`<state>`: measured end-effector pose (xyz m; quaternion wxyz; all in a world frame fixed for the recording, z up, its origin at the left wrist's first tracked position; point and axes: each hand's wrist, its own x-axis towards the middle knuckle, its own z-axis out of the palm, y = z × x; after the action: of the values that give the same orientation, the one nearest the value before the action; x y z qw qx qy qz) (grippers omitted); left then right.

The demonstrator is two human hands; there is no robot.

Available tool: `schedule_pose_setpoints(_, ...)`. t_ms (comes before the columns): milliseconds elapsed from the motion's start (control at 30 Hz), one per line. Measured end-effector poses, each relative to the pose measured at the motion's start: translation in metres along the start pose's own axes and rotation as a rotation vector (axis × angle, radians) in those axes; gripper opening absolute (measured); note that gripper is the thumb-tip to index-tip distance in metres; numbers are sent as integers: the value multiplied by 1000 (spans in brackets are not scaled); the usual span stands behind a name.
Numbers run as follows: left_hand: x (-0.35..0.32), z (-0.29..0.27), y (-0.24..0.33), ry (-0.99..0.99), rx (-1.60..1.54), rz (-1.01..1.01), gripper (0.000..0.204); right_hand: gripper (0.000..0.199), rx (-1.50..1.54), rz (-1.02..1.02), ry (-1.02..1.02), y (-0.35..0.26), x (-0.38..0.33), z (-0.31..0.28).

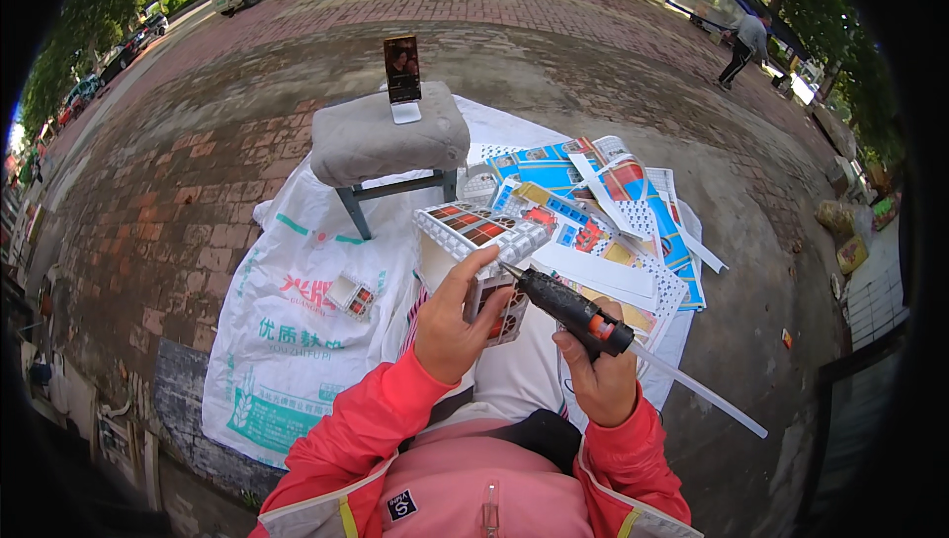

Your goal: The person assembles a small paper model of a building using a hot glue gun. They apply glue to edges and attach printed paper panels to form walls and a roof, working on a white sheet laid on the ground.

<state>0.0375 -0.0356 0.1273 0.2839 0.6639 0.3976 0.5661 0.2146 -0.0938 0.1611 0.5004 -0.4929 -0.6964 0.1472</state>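
Note:
In my lap is a cardboard model house (479,232) with a printed brick roof and windowed walls. My left hand (450,326) grips it at the near left, fingers and thumb against the roof edge and wall. My right hand (605,375) is wrapped round a black hot glue gun (559,299). Its nozzle points left and meets the model, or nearly so, close to my left fingertips. A long translucent glue stick (707,395) sticks out from the gun's back end. Whether the trigger is squeezed cannot be seen.
A small printed cardboard piece (351,296) lies on the white woven sack (297,380) at left. Cut printed sheets (682,251) are heaped at right. Ahead stands a padded stool (386,138) bearing a propped phone (402,69). Another person (748,44) is far off on the pavement.

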Motion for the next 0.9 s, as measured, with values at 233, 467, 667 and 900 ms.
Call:
schedule_pose_setpoints(233,-1,-2,-3,-9,-19,-22,48,24,-37,94,59,2,0,-3)
schedule_pose_setpoints(467,-2,-4,-8,-13,26,72,50,24,-90,115,84,7,2,-6)
schedule_pose_setpoints(667,-3,-3,-6,0,-109,-1,48,24,-44,147,116,16,5,-7)
schedule_pose_setpoints(900,0,-7,0,-25,-411,-180,51,34,588,301,356,23,17,2)
